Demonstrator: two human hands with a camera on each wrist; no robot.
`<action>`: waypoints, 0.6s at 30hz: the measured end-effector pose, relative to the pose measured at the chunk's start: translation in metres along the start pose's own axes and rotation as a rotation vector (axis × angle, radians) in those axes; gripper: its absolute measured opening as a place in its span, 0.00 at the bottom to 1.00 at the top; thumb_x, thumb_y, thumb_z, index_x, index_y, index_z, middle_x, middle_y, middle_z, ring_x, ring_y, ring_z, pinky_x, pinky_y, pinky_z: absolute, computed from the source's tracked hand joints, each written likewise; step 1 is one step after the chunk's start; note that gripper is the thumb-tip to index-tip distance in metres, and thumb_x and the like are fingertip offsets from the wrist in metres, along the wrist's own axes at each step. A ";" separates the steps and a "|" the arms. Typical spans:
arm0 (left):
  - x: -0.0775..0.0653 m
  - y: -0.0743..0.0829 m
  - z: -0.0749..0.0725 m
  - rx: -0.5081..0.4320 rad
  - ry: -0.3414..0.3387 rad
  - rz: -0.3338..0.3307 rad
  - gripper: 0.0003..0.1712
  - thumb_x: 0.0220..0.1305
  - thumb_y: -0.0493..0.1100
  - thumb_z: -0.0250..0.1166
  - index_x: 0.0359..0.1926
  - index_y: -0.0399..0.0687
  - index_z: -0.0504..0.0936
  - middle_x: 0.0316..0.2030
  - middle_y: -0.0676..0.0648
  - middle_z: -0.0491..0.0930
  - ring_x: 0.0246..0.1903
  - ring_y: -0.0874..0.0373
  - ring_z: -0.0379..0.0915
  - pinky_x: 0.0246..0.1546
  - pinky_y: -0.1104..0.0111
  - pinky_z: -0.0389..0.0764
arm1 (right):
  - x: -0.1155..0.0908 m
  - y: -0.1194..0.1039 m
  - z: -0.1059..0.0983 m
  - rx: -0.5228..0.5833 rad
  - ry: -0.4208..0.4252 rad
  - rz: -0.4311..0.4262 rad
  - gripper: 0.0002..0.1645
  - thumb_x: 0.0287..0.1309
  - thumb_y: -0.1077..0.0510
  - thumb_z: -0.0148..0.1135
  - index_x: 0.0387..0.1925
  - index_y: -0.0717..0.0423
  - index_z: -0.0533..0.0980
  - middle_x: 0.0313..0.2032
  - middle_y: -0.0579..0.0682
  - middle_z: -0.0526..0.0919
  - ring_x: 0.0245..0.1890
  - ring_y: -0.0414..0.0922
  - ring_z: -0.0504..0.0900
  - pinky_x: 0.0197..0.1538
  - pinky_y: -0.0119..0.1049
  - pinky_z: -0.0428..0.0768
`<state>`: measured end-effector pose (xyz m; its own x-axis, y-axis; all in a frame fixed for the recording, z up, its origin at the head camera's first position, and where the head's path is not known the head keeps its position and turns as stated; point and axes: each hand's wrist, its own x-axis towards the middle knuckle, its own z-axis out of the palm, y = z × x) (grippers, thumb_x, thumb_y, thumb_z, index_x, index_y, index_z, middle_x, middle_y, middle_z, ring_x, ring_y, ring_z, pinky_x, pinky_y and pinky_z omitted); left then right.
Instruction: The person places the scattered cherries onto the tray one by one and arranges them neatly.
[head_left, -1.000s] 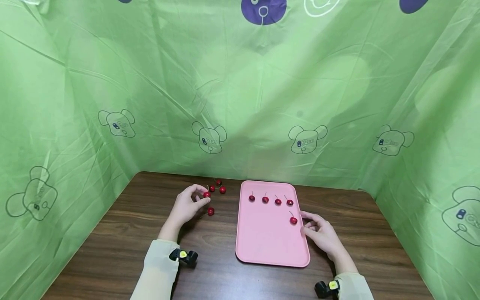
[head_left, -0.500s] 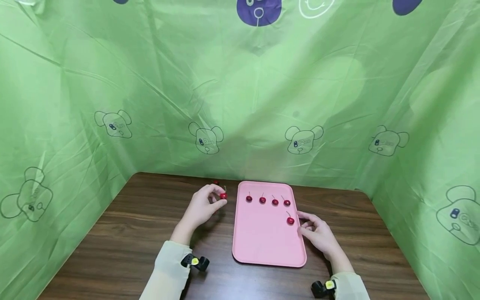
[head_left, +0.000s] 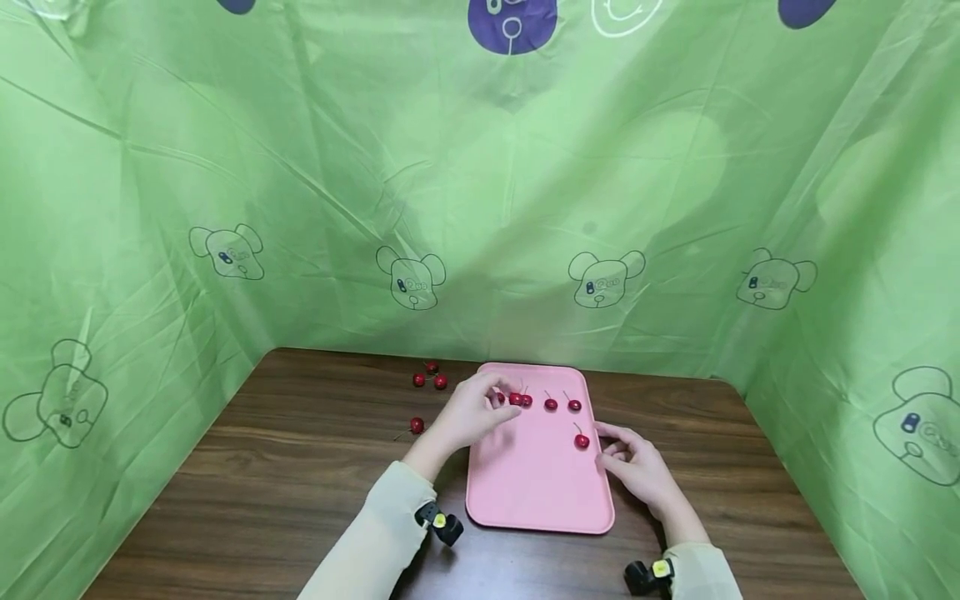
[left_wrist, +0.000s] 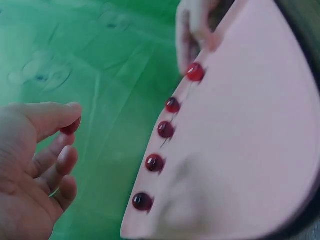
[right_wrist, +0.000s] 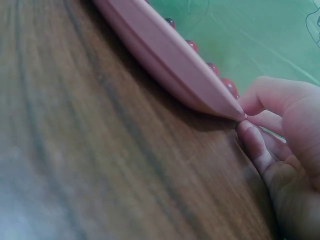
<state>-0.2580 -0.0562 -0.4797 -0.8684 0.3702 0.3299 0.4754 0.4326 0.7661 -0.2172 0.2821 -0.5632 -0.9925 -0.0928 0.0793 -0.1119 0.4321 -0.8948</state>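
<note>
My left hand [head_left: 472,410] is over the far left part of a pink tray [head_left: 536,487], pinching a red cherry [left_wrist: 71,127] between thumb and fingertips. Its other fingers curl loosely in the left wrist view. On the tray, a row of dark red cherries [head_left: 551,404] with upright stems runs along the far end; the leftmost is partly covered by my left fingers. One brighter cherry [head_left: 582,442] lies below the row's right end. My right hand [head_left: 637,471] holds the tray's right rim, thumb and index finger at its edge in the right wrist view.
Several more cherries lie on the brown wooden table [head_left: 300,467] left of the tray: a small cluster [head_left: 440,382] near the back and a single cherry [head_left: 417,426] nearer me. A green printed curtain [head_left: 510,208] closes off the back and sides.
My left hand has carried its cherry rightward from the cluster on the table to over the tray's cherry row. My right hand stays at the tray's right rim.
</note>
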 end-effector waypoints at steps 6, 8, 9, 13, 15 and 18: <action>0.011 0.010 0.019 0.039 -0.054 0.038 0.12 0.67 0.38 0.78 0.49 0.44 0.86 0.44 0.48 0.86 0.36 0.54 0.80 0.40 0.69 0.79 | -0.001 -0.001 0.001 0.012 0.005 0.017 0.33 0.63 0.69 0.74 0.70 0.62 0.79 0.60 0.60 0.86 0.43 0.41 0.82 0.45 0.30 0.81; 0.013 0.012 0.025 0.051 -0.071 0.033 0.12 0.67 0.39 0.78 0.48 0.46 0.85 0.43 0.50 0.84 0.39 0.52 0.80 0.43 0.69 0.79 | -0.001 -0.001 0.001 0.008 0.008 0.017 0.33 0.62 0.70 0.73 0.69 0.62 0.79 0.60 0.60 0.86 0.43 0.42 0.82 0.45 0.30 0.81; 0.014 0.013 0.028 0.057 -0.077 0.035 0.12 0.68 0.39 0.78 0.48 0.47 0.85 0.43 0.50 0.84 0.41 0.50 0.81 0.44 0.68 0.79 | -0.001 -0.001 0.000 0.005 0.005 0.014 0.33 0.63 0.70 0.73 0.70 0.62 0.79 0.60 0.60 0.86 0.43 0.42 0.82 0.45 0.30 0.81; 0.019 0.015 0.040 0.094 -0.083 0.045 0.13 0.67 0.40 0.79 0.48 0.48 0.86 0.43 0.53 0.83 0.44 0.49 0.82 0.48 0.68 0.79 | -0.001 -0.002 -0.001 0.010 -0.003 0.017 0.34 0.63 0.69 0.73 0.70 0.60 0.80 0.61 0.59 0.85 0.43 0.42 0.82 0.45 0.30 0.82; 0.020 0.015 0.044 0.109 -0.087 0.055 0.13 0.66 0.40 0.79 0.48 0.49 0.85 0.43 0.53 0.83 0.44 0.49 0.82 0.47 0.69 0.78 | -0.001 -0.003 -0.001 0.018 -0.004 0.018 0.34 0.63 0.69 0.73 0.70 0.60 0.79 0.61 0.60 0.85 0.43 0.42 0.82 0.45 0.30 0.81; 0.022 0.016 0.050 0.124 -0.092 0.050 0.12 0.66 0.41 0.79 0.46 0.52 0.85 0.42 0.54 0.83 0.43 0.50 0.81 0.47 0.69 0.78 | -0.001 -0.005 -0.001 0.012 -0.007 0.018 0.34 0.63 0.68 0.73 0.70 0.60 0.79 0.61 0.60 0.85 0.42 0.42 0.82 0.44 0.30 0.82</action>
<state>-0.2621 0.0002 -0.4881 -0.8293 0.4649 0.3099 0.5365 0.5077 0.6741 -0.2157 0.2807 -0.5590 -0.9940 -0.0913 0.0606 -0.0938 0.4232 -0.9012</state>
